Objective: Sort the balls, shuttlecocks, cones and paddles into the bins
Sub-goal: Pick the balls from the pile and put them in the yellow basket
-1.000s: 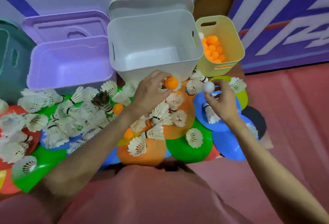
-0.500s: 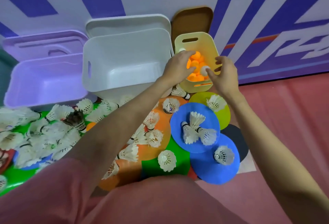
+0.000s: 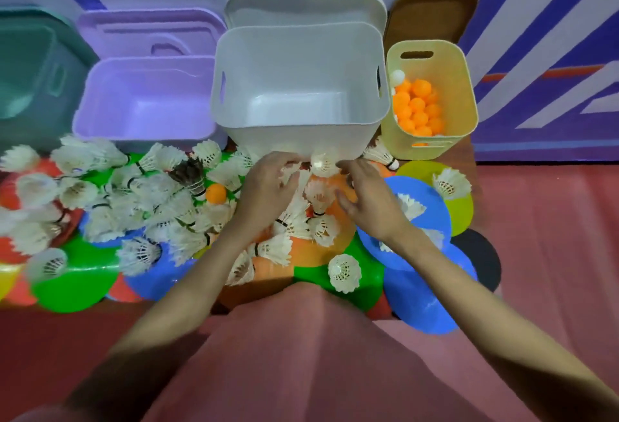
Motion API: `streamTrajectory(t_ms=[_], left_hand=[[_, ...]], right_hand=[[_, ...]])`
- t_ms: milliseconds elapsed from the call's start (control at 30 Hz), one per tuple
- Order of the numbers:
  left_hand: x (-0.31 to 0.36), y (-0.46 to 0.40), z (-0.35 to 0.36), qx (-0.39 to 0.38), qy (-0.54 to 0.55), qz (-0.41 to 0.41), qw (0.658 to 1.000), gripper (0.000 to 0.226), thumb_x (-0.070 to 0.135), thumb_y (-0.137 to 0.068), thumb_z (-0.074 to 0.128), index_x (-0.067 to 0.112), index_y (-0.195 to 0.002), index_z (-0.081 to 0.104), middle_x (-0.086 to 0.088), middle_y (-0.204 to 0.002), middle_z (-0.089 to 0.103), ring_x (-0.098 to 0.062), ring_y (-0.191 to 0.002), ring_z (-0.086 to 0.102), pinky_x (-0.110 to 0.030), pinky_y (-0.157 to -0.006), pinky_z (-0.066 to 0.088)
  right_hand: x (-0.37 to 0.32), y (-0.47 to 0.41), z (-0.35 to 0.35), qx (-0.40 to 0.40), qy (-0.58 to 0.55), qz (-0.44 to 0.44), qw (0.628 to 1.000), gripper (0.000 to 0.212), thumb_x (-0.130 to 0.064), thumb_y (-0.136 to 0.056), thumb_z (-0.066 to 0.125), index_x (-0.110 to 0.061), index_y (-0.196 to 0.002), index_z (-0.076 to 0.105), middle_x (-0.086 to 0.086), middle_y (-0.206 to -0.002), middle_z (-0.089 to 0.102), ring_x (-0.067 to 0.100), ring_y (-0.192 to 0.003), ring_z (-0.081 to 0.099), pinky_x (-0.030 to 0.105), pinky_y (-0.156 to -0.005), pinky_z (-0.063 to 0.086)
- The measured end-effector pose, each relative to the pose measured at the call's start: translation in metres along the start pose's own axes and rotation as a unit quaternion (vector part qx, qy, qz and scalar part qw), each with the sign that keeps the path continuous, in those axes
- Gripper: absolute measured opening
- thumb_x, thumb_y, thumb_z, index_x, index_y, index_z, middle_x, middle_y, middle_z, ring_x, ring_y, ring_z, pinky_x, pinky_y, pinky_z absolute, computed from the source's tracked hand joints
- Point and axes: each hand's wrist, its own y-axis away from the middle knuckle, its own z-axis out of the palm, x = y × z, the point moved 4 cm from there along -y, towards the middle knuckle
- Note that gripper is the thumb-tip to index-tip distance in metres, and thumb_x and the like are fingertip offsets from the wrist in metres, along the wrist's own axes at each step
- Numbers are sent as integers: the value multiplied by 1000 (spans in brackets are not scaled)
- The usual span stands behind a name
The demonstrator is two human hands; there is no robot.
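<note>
Spreading across the left and lower middle of the frame, white shuttlecocks point(image 3: 110, 200) are lying heaped on flat coloured cones point(image 3: 77, 274), with one orange ball point(image 3: 216, 193) sitting among them below the empty purple bin point(image 3: 144, 103). At centre, just below the empty white bin point(image 3: 296, 86), the left hand point(image 3: 268, 187) is hovering over the pile with a wide, relaxed grip, and the right hand point(image 3: 365, 197) is doing likewise, holding nothing. At the upper right, orange balls are filling the yellow bin point(image 3: 432, 99).
</note>
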Motion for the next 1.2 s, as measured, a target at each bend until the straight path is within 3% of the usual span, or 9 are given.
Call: streamTrajectory(t_ms=[200,367,600,667,800,933,1000,1100,1200], left_hand=[[-74,62,-62,9,-21,-120,992,20,11,-89,62,13,-109,67,-4,-106,67,-14,-92,61,-33,-81,51],[-111,89,-88,6,-36,-134,990,21,13,-91,60,13,-111,67,-3,-106,66,-11,-90,57,-31,-79,48],[-144,91,-98,-9,-44,-128,991,22,10,-91,59,9,-112,66,-7,-106,66,-20,-96,62,-40,-81,53],[-149,90,-101,-15,-58,-115,992,22,10,-90,59,10,-111,65,-7,-105,66,-20,-95,62,-41,-79,54],[-147,82,-107,-27,-80,-79,993,23,12,-91,57,11,-112,65,-6,-104,65,-20,-93,61,-37,-78,52],[-144,65,-102,-70,-93,-59,992,25,20,-94,55,13,-117,63,-3,-111,64,-19,-99,60,-35,-81,51],[-143,56,-98,-76,-95,-51,991,28,21,-93,58,11,-118,63,-5,-111,64,-22,-97,61,-36,-80,52],[-141,45,-93,-75,-118,-37,990,29,22,-91,61,8,-117,64,-9,-109,66,-25,-96,62,-38,-77,52],[-141,39,-87,-76,-149,-20,986,26,23,-88,66,4,-106,67,-12,-100,67,-31,-90,63,-43,-70,52]], right_hand=[[-62,5,57,-98,7,-63,993,43,-16,-87,58,-6,-128,48,13,-115,54,29,-106,51,35,-83,44],[-115,7,99,-154,31,-113,981,44,-17,-87,61,-4,-128,49,15,-113,54,33,-106,51,41,-84,46],[-164,-8,158,-205,167,-177,948,47,-18,-82,67,-4,-125,54,16,-113,59,37,-104,48,44,-82,40],[-167,-12,168,-211,225,-170,936,42,-24,-79,69,-8,-116,59,11,-105,61,34,-101,48,41,-77,40],[-168,-14,186,-196,338,-167,906,25,-23,-52,81,-17,-72,67,-2,-71,58,26,-84,42,33,-61,35],[-172,-18,192,-177,339,-171,908,24,-14,-43,81,-17,-60,64,1,-66,56,27,-78,50,33,-59,37],[-175,-21,185,-172,307,-152,923,23,-15,-48,81,-14,-66,67,4,-71,59,28,-79,53,33,-61,39],[-168,-20,170,-174,191,-114,959,30,-21,-77,71,-8,-104,65,9,-101,61,31,-97,46,40,-79,37],[-159,-13,142,-114,107,-62,986,36,-26,-81,70,-13,-113,63,6,-107,60,28,-97,44,39,-84,39]])
